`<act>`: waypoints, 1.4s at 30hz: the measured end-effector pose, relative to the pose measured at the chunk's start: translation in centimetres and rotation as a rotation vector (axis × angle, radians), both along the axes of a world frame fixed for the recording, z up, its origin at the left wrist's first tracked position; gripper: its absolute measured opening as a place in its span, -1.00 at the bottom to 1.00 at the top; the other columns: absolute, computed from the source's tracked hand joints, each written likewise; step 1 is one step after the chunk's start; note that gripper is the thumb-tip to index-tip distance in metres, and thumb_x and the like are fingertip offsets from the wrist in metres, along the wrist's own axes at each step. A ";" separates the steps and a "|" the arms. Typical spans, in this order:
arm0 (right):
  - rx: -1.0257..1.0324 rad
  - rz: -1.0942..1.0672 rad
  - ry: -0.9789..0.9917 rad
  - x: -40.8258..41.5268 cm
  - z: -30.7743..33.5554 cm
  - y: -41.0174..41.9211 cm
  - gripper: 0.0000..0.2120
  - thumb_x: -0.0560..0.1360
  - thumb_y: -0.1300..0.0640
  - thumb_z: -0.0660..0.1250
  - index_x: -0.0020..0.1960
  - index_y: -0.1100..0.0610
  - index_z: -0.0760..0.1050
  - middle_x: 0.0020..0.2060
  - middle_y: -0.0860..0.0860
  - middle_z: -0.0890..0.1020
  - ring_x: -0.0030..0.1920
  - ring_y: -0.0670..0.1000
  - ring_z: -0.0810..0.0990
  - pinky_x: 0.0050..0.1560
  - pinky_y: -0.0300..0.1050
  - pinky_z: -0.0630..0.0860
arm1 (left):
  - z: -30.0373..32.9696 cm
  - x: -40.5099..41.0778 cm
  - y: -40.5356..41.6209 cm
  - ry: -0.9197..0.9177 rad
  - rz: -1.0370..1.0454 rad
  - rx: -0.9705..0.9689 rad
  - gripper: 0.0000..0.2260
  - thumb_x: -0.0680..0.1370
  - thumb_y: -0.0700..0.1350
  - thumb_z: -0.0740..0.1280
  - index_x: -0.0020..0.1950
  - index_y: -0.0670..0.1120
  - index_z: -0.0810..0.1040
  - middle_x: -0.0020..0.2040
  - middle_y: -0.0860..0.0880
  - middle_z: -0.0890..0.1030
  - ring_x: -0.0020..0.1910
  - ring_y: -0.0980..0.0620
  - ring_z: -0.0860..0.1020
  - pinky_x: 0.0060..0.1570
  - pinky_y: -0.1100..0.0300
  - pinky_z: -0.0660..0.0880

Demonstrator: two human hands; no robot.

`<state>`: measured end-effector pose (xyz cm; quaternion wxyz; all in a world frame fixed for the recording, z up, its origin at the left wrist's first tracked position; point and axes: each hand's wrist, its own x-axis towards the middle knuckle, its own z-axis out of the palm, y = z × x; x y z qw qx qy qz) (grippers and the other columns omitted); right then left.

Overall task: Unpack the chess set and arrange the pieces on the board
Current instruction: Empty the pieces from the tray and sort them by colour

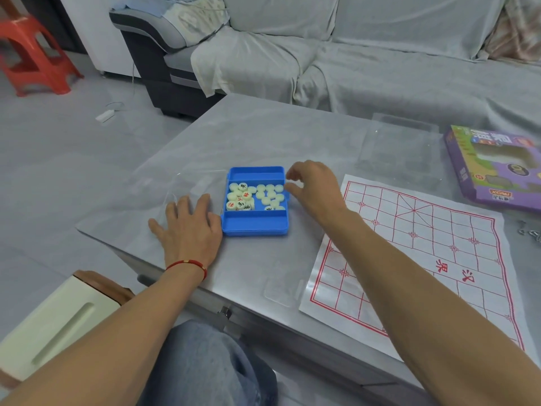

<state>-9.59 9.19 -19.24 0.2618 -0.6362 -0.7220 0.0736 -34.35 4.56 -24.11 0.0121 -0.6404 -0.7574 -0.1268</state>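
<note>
Head view
Table: grey, glossy top [263,136]; everything listed below sits on it.
Tray: blue plastic tray [254,224], open, lying flat between the two hands; long empty slots along its near and far edges, two middle compartments between them.
Pieces: pale round chess pieces [270,196] all inside the tray. Left compartment holds a heap, several with red or black characters face up. Right compartment holds mostly blank faces. None are on the board.
Left hand: left hand [187,227] lies palm down on the table, fingers straight and spread, holding nothing. Fingertips reach the tray's left wall; cannot tell if they press it. Red string bracelet [187,263] on the wrist.
Right hand: right hand [314,186] hovers just right of the tray's far corner, fingers loosely curled toward the pieces, thumb below them. No piece visible between fingers and thumb; nothing held that can be seen.
Board: paper board [424,244] with red grid lines, flat, right of the right hand and partly under that forearm. Its squares are bare.
Lid: clear plastic cover [401,150], beyond the right hand, past the board's far edge.
Box: purple printed carton [480,168], far right, well apart from the tray.
</note>
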 end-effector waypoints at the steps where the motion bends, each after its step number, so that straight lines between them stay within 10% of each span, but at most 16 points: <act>1: 0.039 0.061 -0.011 -1.0 0.4 0.0 -0.85 0.54 0.11 0.42 0.09 0.11 0.63 -0.01 0.02 0.66 0.06 0.06 0.56 0.10 -0.08 0.45 | 0.0 0.0 0.0 -0.002 -0.001 0.005 -0.60 0.61 0.05 0.02 0.44 0.11 0.32 0.39 -0.11 0.39 0.43 -0.18 0.30 0.33 -0.45 0.16; 10: -0.228 0.341 -0.175 -6.0 -0.2 1.6 -0.61 0.53 0.03 0.44 0.34 -0.04 0.53 0.24 0.00 0.56 0.28 0.07 0.45 0.22 0.04 0.47 | -0.1 0.0 -0.1 0.002 -0.001 0.018 -0.62 0.61 0.04 0.03 0.43 0.11 0.33 0.38 -0.11 0.39 0.41 -0.16 0.30 0.33 -0.41 0.18; 21: -0.205 0.322 -0.341 -6.2 0.3 2.1 -0.78 0.48 0.28 0.35 0.11 0.24 0.63 0.03 0.16 0.67 0.10 0.17 0.60 0.07 0.10 0.57 | 0.0 0.1 -0.1 -0.015 -0.004 0.022 -0.62 0.62 0.04 0.03 0.43 0.11 0.32 0.37 -0.10 0.39 0.43 -0.16 0.28 0.34 -0.42 0.16; 29: -0.182 0.345 -0.247 -5.9 0.7 2.2 -0.82 0.50 0.18 0.41 0.11 0.09 0.64 0.03 0.07 0.65 0.07 0.12 0.59 0.04 0.00 0.54 | 0.0 0.2 -0.1 -0.009 -0.001 0.017 -0.61 0.62 0.03 0.03 0.44 0.11 0.32 0.38 -0.11 0.39 0.43 -0.16 0.27 0.33 -0.41 0.17; 42: -0.229 -0.189 0.015 4.4 -0.8 0.2 -0.74 0.51 0.06 0.43 0.15 0.14 0.61 0.05 0.08 0.64 0.06 0.09 0.57 0.02 -0.06 0.51 | 0.1 0.2 -0.2 -0.003 -0.009 0.021 -0.62 0.61 0.02 0.00 0.40 0.09 0.34 0.34 -0.11 0.40 0.39 -0.17 0.29 0.31 -0.42 0.18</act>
